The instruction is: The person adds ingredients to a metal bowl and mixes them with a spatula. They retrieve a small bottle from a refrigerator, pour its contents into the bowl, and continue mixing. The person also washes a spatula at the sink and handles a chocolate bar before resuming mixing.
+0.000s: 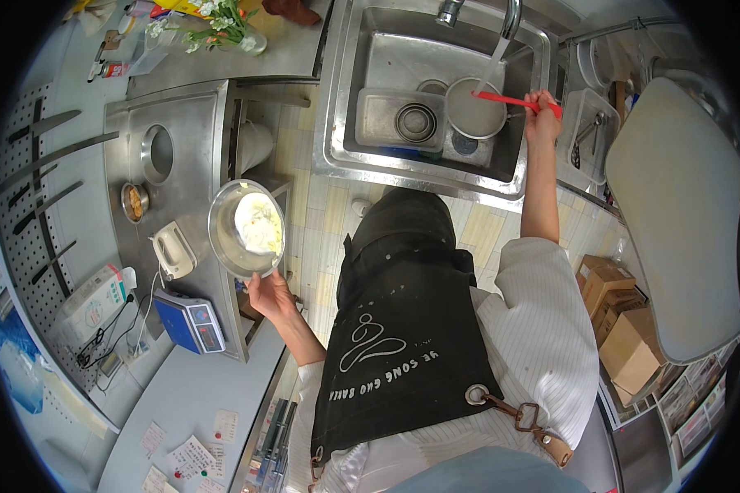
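At the left, my left hand (271, 296) grips the lower rim of a steel mixing bowl (226, 251). A white and pale yellow mixture (259, 223) lies in that bowl, some of it smeared up the wall. My right hand (542, 117) is closed round the handle of a red spatula (510, 100) over the sink. The spatula's far end meets the water (491, 66) running from the faucet (511, 18). Below it, a round pan (477, 127) holds cloudy water.
The steel sink (325, 123) also holds a clear plastic tub (373, 122) with round metal rings (415, 122). On the left counter (123, 123) are a hand mixer (175, 249), a blue scale (191, 322) and a small metal bowl (134, 202). Cardboard boxes (629, 345) stand at the right.
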Available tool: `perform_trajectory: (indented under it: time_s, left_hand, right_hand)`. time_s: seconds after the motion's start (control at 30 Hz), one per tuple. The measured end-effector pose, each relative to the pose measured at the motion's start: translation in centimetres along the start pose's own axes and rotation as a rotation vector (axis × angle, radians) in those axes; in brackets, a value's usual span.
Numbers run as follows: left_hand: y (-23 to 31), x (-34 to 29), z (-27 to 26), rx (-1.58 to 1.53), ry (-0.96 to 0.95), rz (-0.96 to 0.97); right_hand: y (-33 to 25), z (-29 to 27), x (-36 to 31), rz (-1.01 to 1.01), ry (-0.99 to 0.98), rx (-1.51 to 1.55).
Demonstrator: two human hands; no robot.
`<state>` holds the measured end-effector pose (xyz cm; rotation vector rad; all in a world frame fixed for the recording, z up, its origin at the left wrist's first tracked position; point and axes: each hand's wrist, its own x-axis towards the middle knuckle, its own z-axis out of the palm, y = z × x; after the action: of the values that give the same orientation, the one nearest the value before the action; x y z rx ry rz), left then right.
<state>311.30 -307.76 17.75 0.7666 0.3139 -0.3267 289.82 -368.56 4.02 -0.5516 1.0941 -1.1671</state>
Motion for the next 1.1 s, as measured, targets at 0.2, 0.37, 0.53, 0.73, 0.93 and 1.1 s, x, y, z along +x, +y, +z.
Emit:
perform_trajectory:
  time_s: [0.2,0.37,0.53,0.73,0.93,1.1]
  left_hand:
    - [0.1,0.0,-1.1,-0.016,-0.010,-0.014]
    - [0.1,0.0,-0.9,-0.006,-0.017,-0.016]
    - [0.0,-1.0,0.4,-0.021,-0.014,-0.008]
    - [0.1,-2.0,-1.1,-0.022,0.051,0.061]
    - [0.2,-3.3,-1.3,-0.019,0.149,0.112]
    - [-1.5,-2.0,-2.9,-0.007,0.197,0.170]
  right_hand:
    - [1.2,0.0,1.6,0.179,-0.093,-0.003]
    - [9.0,3.9,1.4,0.537,-0.117,0.213]
    - [13.0,8.0,-2.1,0.526,-0.219,0.219]
    - [13.4,12.5,-2.9,0.433,-0.452,-0.070]
    - [17.0,20.1,4.3,0.252,-0.307,-0.091]
    - [18.9,21.3,15.9,0.398,-0.435,-0.084]
